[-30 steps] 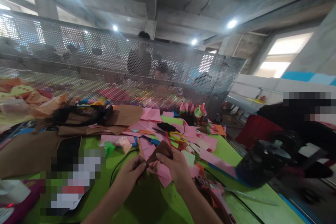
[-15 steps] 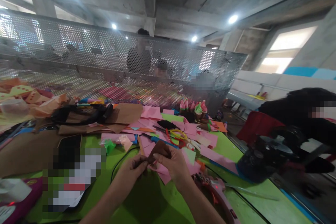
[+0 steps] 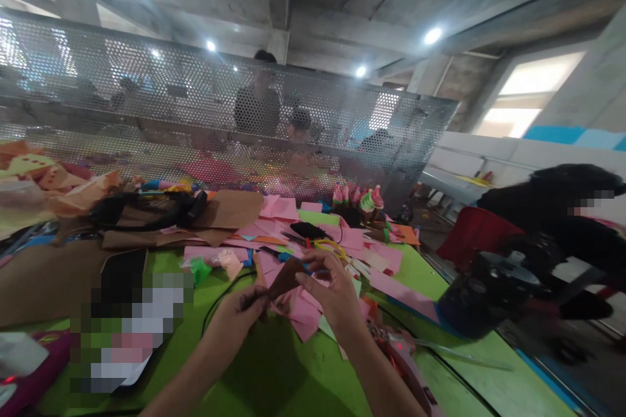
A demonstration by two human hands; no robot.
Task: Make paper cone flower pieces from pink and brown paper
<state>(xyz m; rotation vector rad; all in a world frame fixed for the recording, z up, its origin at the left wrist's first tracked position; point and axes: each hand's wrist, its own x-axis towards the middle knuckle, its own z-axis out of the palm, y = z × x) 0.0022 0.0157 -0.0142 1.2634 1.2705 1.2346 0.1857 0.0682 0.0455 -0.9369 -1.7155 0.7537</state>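
Between my two hands a small piece of brown sheet [image 3: 286, 277] is bent into a pointed, cone-like shape. My left hand [image 3: 239, 313] pinches its narrow lower end between thumb and fingers. At the wide upper edge, my right hand [image 3: 332, 290] holds it with the thumb in front and the fingers curved behind. Under and beyond the piece lie pink sheet scraps [image 3: 300, 316]. To the right of my right forearm rests a pink glue gun [image 3: 403, 365] with a clear stick [image 3: 464, 355] at its back. Small pink and green swirled cones [image 3: 369, 200] stand at the far side.
Larger brown sheets [image 3: 53, 283] and a black strap-like item [image 3: 147, 212] lie to the left on the green table [image 3: 274, 378]. A phone [image 3: 141, 345] is near my left forearm. Behind runs a perforated metal screen [image 3: 195, 104]. A dark blue container [image 3: 484, 300] stands right.
My right hand has shifted slightly up and its fingers have opened a little along the brown piece's edge. The piece now looks more pointed toward my left hand. The view has moved slightly.
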